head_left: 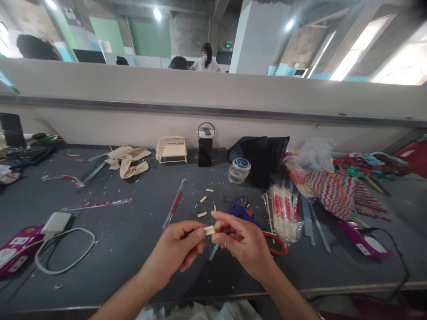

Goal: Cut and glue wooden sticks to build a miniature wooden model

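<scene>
My left hand pinches a few short pieces of wooden stick between thumb and forefinger. From the other side, the closed fingers of my right hand grip the far end of these pieces, just above the table. A thin stick tip pokes up by the right forefinger. Beyond my hands lie several cut stick pieces. A blue glue gun sits behind my right hand, and red-handled scissors are partly hidden by it. Farther back stands a small model bench made of sticks.
A wrapped chopstick pack lies ahead on the left. Bundled sticks in plastic are to the right. At the back stand a phone and a clear jar. Purple power strips and a white cable lie at the sides.
</scene>
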A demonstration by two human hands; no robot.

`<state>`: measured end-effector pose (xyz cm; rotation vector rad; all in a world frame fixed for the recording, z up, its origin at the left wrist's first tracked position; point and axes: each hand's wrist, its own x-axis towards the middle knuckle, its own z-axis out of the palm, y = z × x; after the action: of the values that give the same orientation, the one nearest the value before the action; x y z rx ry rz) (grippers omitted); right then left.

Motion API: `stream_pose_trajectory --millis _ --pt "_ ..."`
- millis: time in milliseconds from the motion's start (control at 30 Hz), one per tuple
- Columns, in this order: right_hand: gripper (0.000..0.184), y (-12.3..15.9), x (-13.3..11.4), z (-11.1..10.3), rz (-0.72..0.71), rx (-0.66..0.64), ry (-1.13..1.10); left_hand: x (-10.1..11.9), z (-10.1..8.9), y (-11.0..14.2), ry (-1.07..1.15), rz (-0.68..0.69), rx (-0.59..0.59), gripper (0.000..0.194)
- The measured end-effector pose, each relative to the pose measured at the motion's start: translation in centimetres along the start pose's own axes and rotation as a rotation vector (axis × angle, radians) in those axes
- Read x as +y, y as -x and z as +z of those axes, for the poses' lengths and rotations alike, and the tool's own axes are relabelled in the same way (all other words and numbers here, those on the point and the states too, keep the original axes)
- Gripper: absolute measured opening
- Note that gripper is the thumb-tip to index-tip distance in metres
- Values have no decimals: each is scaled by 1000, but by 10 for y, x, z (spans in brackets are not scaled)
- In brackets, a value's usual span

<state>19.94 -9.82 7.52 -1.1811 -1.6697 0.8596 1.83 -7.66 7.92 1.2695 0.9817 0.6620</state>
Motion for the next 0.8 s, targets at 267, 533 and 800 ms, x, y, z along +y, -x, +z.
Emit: stream_pose_trajectory --millis 267,533,800 --pt "13 1 -3 4 -27 34 33 2 -2 2 85 -92 -52 37" --pt "9 7 -10 7 -19 117 22 -3 3 11 -310 396 57 23" --pt "8 11 -16 15 -62 204 35 -6 10 9 -317 442 205 24"
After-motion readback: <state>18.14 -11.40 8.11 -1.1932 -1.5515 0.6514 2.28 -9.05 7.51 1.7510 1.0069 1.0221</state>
